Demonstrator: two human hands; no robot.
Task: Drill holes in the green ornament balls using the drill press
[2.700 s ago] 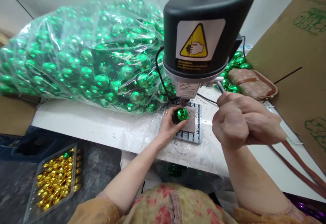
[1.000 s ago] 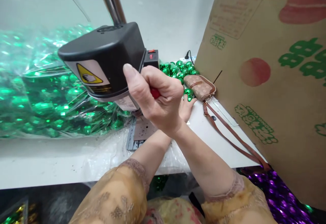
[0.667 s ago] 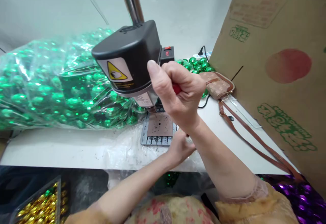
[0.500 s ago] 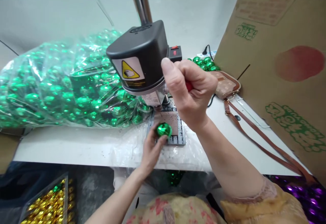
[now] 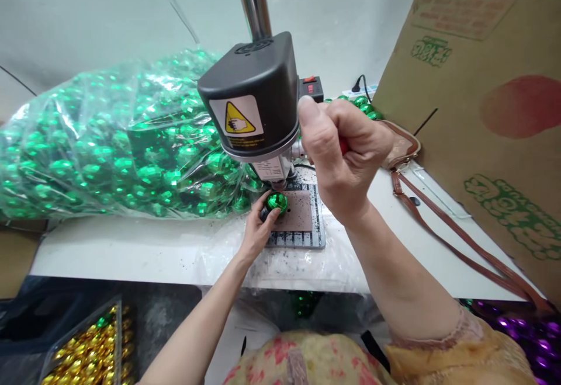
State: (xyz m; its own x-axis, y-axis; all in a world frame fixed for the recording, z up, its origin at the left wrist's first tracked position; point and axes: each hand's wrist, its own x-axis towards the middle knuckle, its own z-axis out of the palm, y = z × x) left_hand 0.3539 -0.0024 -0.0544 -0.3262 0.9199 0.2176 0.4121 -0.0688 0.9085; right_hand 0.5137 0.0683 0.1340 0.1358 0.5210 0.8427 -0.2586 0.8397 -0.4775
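A shiny green faceted ball (image 5: 277, 202) is gripped between the thumb and fingers of my left hand (image 5: 256, 224). It sits right under the chuck of a small black bench drill press (image 5: 252, 96); whether the bit touches it I cannot tell. My right hand (image 5: 346, 151) is closed around the red-knobbed feed handle (image 5: 344, 146) at the drill's right side, and mostly hides it. Below the ball lies the slotted metal base (image 5: 319, 221) with a brown board (image 5: 302, 212) on it, sprinkled with dark shavings.
A big clear plastic bag of green balls (image 5: 109, 145) lies left of the drill. To the right are a brown purse (image 5: 401, 142), its strap and a tall cardboard box (image 5: 491, 110). Gold balls (image 5: 87, 350) fill a crate below left; purple balls (image 5: 526, 338) show below right.
My left hand has carried the green ball away from me, up under the drill chuck. My right hand stays closed on the handle. The whole view has shifted slightly.
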